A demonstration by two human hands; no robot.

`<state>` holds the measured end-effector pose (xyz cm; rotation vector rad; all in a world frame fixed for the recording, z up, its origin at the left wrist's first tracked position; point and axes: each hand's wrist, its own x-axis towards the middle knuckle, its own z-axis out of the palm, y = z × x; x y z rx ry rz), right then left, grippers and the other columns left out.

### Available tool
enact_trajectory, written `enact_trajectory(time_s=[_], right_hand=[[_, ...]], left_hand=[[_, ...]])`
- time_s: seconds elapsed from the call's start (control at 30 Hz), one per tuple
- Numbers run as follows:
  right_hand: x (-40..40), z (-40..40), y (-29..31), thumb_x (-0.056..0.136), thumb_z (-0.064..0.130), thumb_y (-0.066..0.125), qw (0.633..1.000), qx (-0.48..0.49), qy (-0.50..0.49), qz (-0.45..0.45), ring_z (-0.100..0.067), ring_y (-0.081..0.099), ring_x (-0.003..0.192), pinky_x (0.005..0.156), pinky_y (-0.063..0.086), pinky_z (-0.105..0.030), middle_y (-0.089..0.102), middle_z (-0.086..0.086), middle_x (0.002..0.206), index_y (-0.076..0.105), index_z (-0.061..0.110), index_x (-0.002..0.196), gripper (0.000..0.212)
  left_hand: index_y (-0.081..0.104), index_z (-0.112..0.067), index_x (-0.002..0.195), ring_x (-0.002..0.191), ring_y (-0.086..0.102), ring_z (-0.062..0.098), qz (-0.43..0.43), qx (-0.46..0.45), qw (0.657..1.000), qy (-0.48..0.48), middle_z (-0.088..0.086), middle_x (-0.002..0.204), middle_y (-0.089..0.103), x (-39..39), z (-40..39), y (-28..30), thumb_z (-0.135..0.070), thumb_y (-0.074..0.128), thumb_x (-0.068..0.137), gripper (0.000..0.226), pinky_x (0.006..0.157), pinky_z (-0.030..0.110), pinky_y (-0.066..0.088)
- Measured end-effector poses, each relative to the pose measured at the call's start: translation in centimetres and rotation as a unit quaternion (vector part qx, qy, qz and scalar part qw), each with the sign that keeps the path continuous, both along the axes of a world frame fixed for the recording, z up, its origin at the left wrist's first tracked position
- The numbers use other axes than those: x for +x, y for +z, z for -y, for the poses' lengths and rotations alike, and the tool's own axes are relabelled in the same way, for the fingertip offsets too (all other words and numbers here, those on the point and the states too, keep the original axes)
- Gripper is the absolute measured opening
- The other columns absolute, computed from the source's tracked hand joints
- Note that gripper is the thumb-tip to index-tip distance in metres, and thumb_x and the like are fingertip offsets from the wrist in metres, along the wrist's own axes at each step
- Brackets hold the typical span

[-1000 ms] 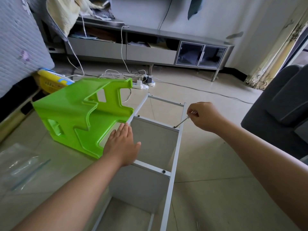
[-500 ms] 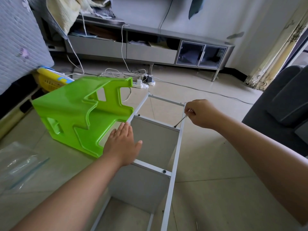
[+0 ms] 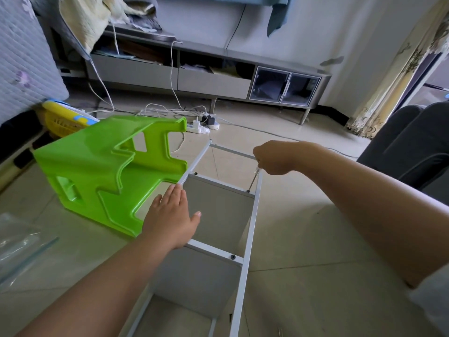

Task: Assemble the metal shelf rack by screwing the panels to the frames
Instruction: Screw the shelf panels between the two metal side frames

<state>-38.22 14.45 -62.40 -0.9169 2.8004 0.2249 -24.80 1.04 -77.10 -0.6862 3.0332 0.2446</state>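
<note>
On a tiled living-room floor, a person's right hand (image 3: pixel 273 157) curls around a screwdriver (image 3: pixel 253 180), its shaft slanting down and away from the fist to a dark screw (image 3: pixel 248 191) at the corner where a white panel (image 3: pixel 220 210) meets the frame rail (image 3: pixel 252 215) of the metal shelf rack. The rack lies on its side directly beneath both hands, pale grey-white, its thin rails joined by flat panels; a second screw (image 3: pixel 233 257) sits in the next crossbar, nearer the camera. The left hand (image 3: pixel 170 218), fingers straight and together, presses flat on the opposite rail. Just left of that hand, touching the rack, rests an overturned green plastic stool (image 3: pixel 102 171).
</note>
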Motion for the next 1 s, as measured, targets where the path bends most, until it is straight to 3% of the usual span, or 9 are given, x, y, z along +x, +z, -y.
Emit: enact_trajectory(time_s=[0.07, 0.17, 0.3, 0.37, 0.47, 0.53, 0.6, 0.77, 1.0], right_hand=[[0.1, -0.1, 0.1, 0.099, 0.017, 0.037, 0.999, 0.024, 0.018, -0.025, -0.019, 0.041, 0.076, 0.064, 0.031, -0.023, 0.056, -0.011, 0.096, 0.055, -0.001, 0.101, 0.025], [-0.6, 0.2, 0.4, 0.098, 0.013, 0.034, 0.997, 0.065, -0.040, -0.008, -0.016, 0.034, 0.048, 0.045, 0.029, -0.021, 0.038, -0.004, 0.062, 0.043, 0.004, 0.065, 0.036], [-1.0, 0.4, 0.6, 0.095, 0.013, 0.031, 0.974, -0.001, -0.197, 0.116, -0.009, 0.023, 0.023, 0.033, 0.019, -0.006, 0.035, -0.002, 0.050, 0.042, 0.003, 0.067, 0.032], [-0.9, 0.6, 0.4, 0.095, 0.013, 0.029, 0.971, -0.021, -0.207, 0.120, -0.008, 0.022, 0.019, 0.033, 0.020, -0.004, 0.037, -0.002, 0.038, 0.042, 0.003, 0.068, 0.032], [0.6, 0.7, 1.0, 0.096, 0.008, 0.029, 0.984, -0.031, -0.164, 0.070, -0.012, 0.035, 0.036, 0.036, 0.027, -0.017, 0.039, -0.005, 0.056, 0.044, 0.002, 0.072, 0.029], [1.3, 0.9, 1.6, 0.099, 0.008, 0.027, 0.995, -0.057, -0.065, -0.049, -0.020, 0.050, 0.064, 0.054, 0.040, -0.021, 0.049, -0.011, 0.078, 0.055, -0.004, 0.097, 0.030], [2.0, 1.5, 0.7, 0.101, 0.015, 0.027, 0.989, -0.109, 0.014, -0.094, -0.027, 0.054, 0.096, 0.075, 0.042, -0.029, 0.057, -0.015, 0.107, 0.055, 0.002, 0.116, 0.035], [2.6, 4.1, -4.8, 0.097, 0.009, 0.037, 0.972, -0.203, 0.099, -0.069, -0.028, 0.053, 0.104, 0.080, 0.037, -0.026, 0.058, -0.013, 0.113, 0.059, 0.006, 0.115, 0.029], [1.8, 4.5, -6.7, 0.095, 0.004, 0.039, 0.957, -0.258, 0.103, -0.081, -0.032, 0.054, 0.101, 0.074, 0.032, -0.021, 0.055, -0.019, 0.116, 0.057, 0.001, 0.120, 0.031]], left_hand=[[-0.002, -0.004, 0.148, 0.145, -0.008, 0.018, -0.001, 0.000, 1.000, 0.000, 0.008, 0.157, -0.008, 0.0, 0.0, -0.1, -0.046, 0.023, 0.098, 0.070, 0.117, 0.035, 0.001], [-0.003, -0.004, 0.148, 0.145, -0.008, 0.018, 0.001, 0.001, 1.000, 0.000, 0.008, 0.157, -0.008, 0.1, -0.1, -0.1, -0.046, 0.023, 0.098, 0.070, 0.118, 0.036, 0.002], [-0.002, -0.004, 0.148, 0.145, -0.008, 0.019, -0.001, -0.001, 1.000, 0.001, 0.008, 0.157, -0.008, 0.1, -0.1, -0.2, -0.046, 0.024, 0.098, 0.070, 0.118, 0.036, 0.002], [-0.002, -0.004, 0.148, 0.145, -0.008, 0.019, -0.004, 0.000, 1.000, 0.002, 0.009, 0.157, -0.008, 0.0, -0.1, -0.2, -0.046, 0.024, 0.098, 0.071, 0.118, 0.036, 0.002], [-0.004, -0.003, 0.148, 0.145, -0.009, 0.019, -0.002, 0.009, 1.000, 0.005, 0.009, 0.157, -0.010, 0.1, -0.2, 0.1, -0.045, 0.024, 0.098, 0.071, 0.118, 0.036, 0.001], [-0.005, -0.003, 0.148, 0.145, -0.010, 0.019, -0.001, 0.016, 1.000, 0.004, 0.010, 0.157, -0.011, 0.2, -0.3, 0.3, -0.045, 0.024, 0.098, 0.071, 0.117, 0.036, 0.000], [-0.004, -0.003, 0.148, 0.145, -0.010, 0.019, -0.005, 0.020, 1.000, 0.004, 0.010, 0.157, -0.011, 0.2, -0.4, 0.5, -0.045, 0.024, 0.098, 0.071, 0.117, 0.036, -0.001], [0.002, -0.001, 0.148, 0.145, -0.003, 0.020, -0.030, 0.015, 0.999, 0.004, 0.011, 0.157, -0.002, 0.3, -0.3, 0.2, -0.043, 0.030, 0.097, 0.072, 0.118, 0.037, 0.004], [-0.001, 0.000, 0.148, 0.145, -0.006, 0.020, -0.024, 0.021, 0.999, -0.004, 0.011, 0.157, -0.005, 0.4, -0.3, 0.3, -0.042, 0.028, 0.097, 0.072, 0.118, 0.039, 0.003]])
